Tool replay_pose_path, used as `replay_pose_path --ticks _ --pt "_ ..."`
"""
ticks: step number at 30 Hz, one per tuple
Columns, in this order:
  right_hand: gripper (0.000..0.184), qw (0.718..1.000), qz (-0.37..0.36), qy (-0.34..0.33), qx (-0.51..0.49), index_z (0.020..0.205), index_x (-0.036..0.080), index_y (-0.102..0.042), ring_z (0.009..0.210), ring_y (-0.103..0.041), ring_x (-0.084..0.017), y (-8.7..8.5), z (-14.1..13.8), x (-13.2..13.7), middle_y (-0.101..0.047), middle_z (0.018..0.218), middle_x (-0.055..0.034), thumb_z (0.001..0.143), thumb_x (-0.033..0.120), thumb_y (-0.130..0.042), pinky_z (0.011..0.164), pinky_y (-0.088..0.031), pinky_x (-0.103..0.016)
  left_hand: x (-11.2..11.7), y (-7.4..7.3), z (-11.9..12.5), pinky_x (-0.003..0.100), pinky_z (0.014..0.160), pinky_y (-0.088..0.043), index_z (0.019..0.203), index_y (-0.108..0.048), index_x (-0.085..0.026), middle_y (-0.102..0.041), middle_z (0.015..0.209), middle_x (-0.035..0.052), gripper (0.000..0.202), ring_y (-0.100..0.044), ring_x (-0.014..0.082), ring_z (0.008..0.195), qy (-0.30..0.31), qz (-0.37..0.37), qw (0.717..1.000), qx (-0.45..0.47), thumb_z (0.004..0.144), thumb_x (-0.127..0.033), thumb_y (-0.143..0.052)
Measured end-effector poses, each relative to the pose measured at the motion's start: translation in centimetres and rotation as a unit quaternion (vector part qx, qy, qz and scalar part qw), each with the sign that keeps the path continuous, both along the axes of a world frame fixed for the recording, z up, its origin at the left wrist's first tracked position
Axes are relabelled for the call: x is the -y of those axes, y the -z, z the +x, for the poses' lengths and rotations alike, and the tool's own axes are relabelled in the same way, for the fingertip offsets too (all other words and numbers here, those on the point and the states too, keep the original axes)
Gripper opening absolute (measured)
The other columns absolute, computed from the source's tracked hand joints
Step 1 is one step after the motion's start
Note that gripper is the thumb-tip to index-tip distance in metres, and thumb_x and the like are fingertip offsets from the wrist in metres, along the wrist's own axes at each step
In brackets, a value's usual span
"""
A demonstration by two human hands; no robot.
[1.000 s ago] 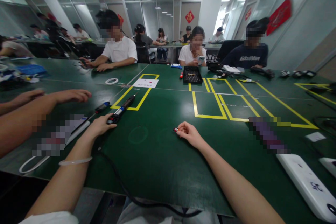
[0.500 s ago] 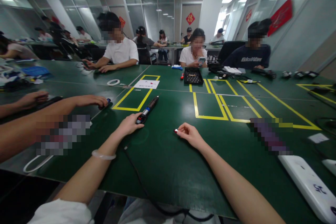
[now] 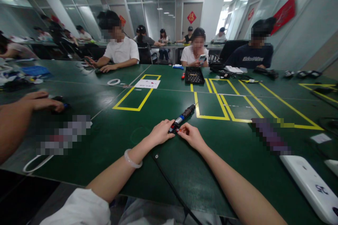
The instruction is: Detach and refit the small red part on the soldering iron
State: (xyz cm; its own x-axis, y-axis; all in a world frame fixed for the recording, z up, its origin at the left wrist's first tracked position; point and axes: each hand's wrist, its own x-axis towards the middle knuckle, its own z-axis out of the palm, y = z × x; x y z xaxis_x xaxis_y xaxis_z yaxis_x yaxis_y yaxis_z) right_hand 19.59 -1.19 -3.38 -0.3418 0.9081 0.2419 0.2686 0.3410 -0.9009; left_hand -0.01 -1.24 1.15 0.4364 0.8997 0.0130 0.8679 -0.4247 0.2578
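My left hand (image 3: 161,132) is closed round the near end of a black corded tool with a blue band (image 3: 183,116), which lies slanting away over the green table (image 3: 148,168). Its black cable (image 3: 169,182) runs back toward me. My right hand (image 3: 190,134) rests on the table beside it, fingers pinched on a small red part (image 3: 178,130) that touches the tool's near end.
A co-worker's hand (image 3: 39,101) at the left rests on a small dark tool. Yellow taped boxes (image 3: 137,93) mark the table, with a black parts tray (image 3: 194,76), a white tape ring (image 3: 113,82) and white power strips (image 3: 308,182) at the right. People sit along the far side.
My left hand has carried the corded tool rightward across the table to meet my right hand, which stayed put. The co-worker's arm has drawn back to the left.
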Motion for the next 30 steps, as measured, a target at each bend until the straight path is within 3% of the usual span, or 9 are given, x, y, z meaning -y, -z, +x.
replay_pose_path --ticks 5,11,17,20,30 --pt "0.018 0.997 0.027 0.019 0.075 0.077 0.021 -0.052 0.054 -0.049 -0.012 0.0 -0.3 0.1 -0.053 0.061 0.0038 0.078 0.030 -0.067 0.052 -0.034 -0.023 0.7 0.1 0.8 0.036 0.092 -0.045 0.141 -0.038 -0.022 -0.054 0.127 0.0121 0.067 -0.053 0.0277 0.113 0.011 0.007 1.000 -0.007 0.080 -0.034 -0.062" --pt "0.017 0.998 0.037 0.000 0.054 0.081 0.022 -0.048 0.051 -0.044 -0.011 -0.1 -0.7 0.1 -0.046 0.057 0.0077 0.080 0.028 -0.064 0.053 -0.031 -0.022 1.1 -0.2 1.1 0.036 0.091 -0.045 0.141 -0.036 -0.022 -0.053 0.128 0.0119 0.066 -0.053 0.0277 0.111 0.010 0.012 0.999 -0.031 0.081 -0.032 -0.061" --pt "0.008 0.997 0.051 -0.018 0.050 0.081 0.020 -0.056 0.056 -0.049 -0.013 -0.7 -0.7 0.4 -0.056 0.066 0.0026 0.084 0.027 -0.058 0.055 -0.035 -0.023 1.4 0.0 1.6 0.038 0.089 -0.046 0.142 -0.034 -0.021 -0.051 0.129 0.0138 0.066 -0.053 0.0289 0.111 0.000 0.020 0.999 -0.030 0.083 -0.038 -0.059" --pt "0.012 0.996 0.068 -0.011 0.051 0.082 0.019 -0.059 0.060 -0.052 -0.014 -1.1 -0.6 0.6 -0.061 0.071 0.0000 0.088 0.027 -0.053 0.059 -0.038 -0.024 1.5 0.1 2.0 0.038 0.087 -0.046 0.141 -0.035 -0.021 -0.051 0.128 0.0147 0.063 -0.052 0.0287 0.111 -0.016 0.023 0.999 -0.019 0.086 -0.044 -0.054" --pt "0.012 0.998 0.058 0.002 0.020 0.087 0.020 -0.059 0.065 -0.054 -0.015 -0.7 -0.3 0.5 -0.061 0.076 -0.0005 0.090 0.029 -0.051 0.064 -0.040 -0.025 1.0 -0.2 2.3 0.037 0.081 -0.048 0.129 -0.044 -0.020 -0.055 0.115 0.0127 0.050 -0.055 0.0271 0.102 -0.024 0.026 0.999 -0.028 0.089 -0.049 -0.049"
